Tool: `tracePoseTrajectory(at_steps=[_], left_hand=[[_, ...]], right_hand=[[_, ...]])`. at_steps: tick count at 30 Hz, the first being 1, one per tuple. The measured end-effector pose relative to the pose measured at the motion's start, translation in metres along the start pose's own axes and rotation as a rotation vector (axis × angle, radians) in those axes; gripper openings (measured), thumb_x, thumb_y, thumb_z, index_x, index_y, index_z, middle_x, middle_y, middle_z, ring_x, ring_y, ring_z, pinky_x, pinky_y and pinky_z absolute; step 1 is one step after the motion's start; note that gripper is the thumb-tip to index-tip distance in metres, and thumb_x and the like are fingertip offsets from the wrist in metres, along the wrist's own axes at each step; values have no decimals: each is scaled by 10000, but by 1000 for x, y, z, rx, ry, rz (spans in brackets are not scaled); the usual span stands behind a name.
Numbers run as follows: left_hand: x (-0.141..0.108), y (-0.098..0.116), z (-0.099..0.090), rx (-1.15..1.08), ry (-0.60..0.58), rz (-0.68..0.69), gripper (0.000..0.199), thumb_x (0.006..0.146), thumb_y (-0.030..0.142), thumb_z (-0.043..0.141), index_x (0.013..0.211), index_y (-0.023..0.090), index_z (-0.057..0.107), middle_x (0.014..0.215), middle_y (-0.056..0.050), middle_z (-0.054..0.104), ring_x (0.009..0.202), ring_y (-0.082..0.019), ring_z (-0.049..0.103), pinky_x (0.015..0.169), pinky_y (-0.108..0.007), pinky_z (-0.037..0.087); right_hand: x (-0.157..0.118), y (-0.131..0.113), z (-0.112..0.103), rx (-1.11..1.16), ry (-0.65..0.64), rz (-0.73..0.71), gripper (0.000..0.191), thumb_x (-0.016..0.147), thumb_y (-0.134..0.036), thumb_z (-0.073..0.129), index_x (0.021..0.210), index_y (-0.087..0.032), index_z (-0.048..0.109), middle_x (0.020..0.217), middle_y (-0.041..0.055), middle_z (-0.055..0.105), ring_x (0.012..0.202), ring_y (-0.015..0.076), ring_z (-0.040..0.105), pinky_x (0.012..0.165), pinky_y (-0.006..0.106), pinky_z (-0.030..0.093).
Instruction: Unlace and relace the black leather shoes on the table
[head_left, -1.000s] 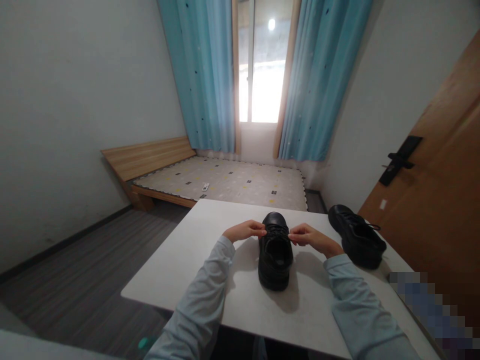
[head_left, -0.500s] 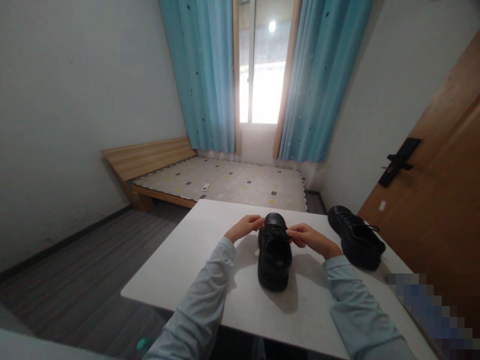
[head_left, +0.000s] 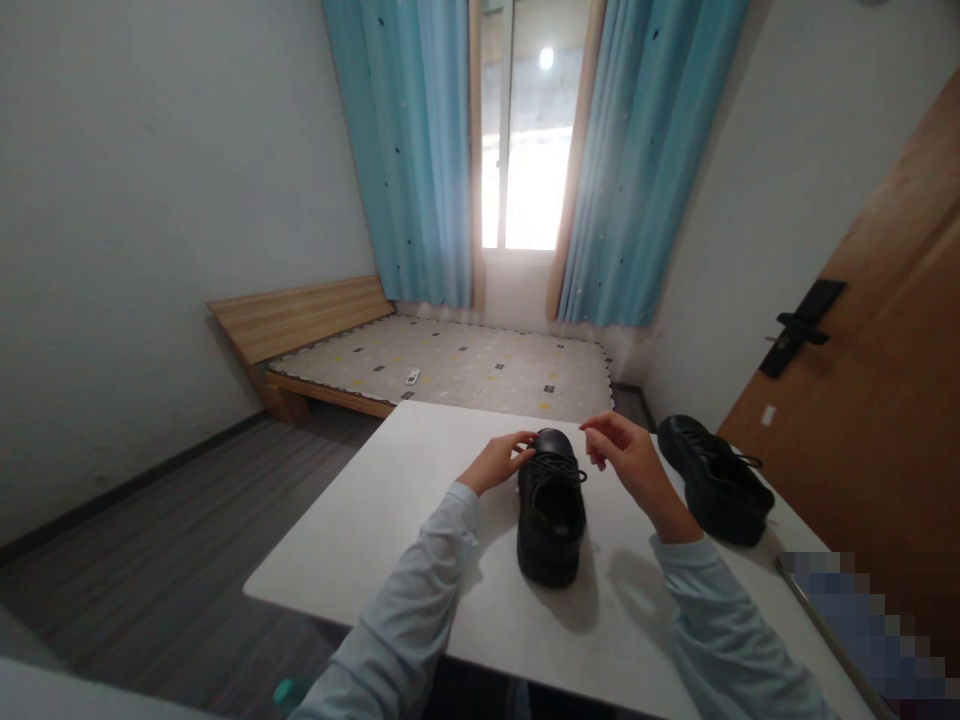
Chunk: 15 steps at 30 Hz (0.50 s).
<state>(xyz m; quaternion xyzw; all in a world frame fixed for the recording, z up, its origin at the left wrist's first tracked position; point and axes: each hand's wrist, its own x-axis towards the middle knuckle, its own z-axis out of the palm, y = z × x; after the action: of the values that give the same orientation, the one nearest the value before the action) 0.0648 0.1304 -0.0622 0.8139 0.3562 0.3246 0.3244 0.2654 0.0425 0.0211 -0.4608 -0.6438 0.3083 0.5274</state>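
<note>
One black shoe (head_left: 551,520) stands sole-down on the white table (head_left: 352,510), right of its middle, toe toward the table's far edge, mouth open upward, with a thin lace loop (head_left: 577,477) sticking out on the right. Its toe cap is smooth with a dull shine, the sole thick and rounded, the tabletop flat and plain. The left hand (head_left: 499,462) has bent fingers at the shoe's left side near the toe, covering a bit of it; whether they pinch a lace I cannot tell. The right hand (head_left: 630,458) is raised just beside the toe, index finger extended, the others curled, pinching nothing visible. A matching shoe (head_left: 716,482) sits at the table's right side. Past the table's far edge is a bed (head_left: 457,362) with a patterned cover and a white remote (head_left: 413,377); blurry squares hide something by the table's near right corner.
</note>
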Motion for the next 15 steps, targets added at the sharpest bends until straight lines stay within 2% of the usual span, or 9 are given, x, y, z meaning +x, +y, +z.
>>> tracePoseTrajectory(at_steps=[3,6,8,11,15], left_hand=[[0,-3,0,30,6,10,338,856,309,513,1163,181,575,1136,-73,644,925,-162,632,880,-310,489],[0,-5,0,67,8,4,308,852,320,516,1103,168,611,1100,-69,660,903,-164,640,859,-305,500],[-1,-7,0,79,8,-1,294,848,312,520,1082,167,621,1075,-64,671,887,-160,645,848,-300,506],[-2,-9,0,84,18,3,275,843,293,525,1062,164,630,1048,-59,682,879,-154,651,839,-289,513],[-1,-12,1,96,40,17,251,841,259,521,1042,166,638,1019,-51,693,861,-142,657,831,-275,520]], right_hand=[[-19,-19,15,-289,-114,-72,136,824,-326,529,847,-205,586,673,29,594,597,156,541,541,288,413],[-43,-26,36,-636,-212,-148,103,825,-285,532,872,-211,586,759,66,624,665,202,562,603,334,413],[-61,-23,50,-845,-208,-211,115,815,-258,547,900,-195,592,833,116,639,745,251,579,645,371,411],[-85,-15,67,-1089,-190,-276,110,771,-236,617,868,-187,597,774,129,644,710,258,581,646,384,404],[-103,-6,76,-1279,-154,-210,188,736,-116,662,913,-141,602,781,107,661,749,262,598,689,392,418]])
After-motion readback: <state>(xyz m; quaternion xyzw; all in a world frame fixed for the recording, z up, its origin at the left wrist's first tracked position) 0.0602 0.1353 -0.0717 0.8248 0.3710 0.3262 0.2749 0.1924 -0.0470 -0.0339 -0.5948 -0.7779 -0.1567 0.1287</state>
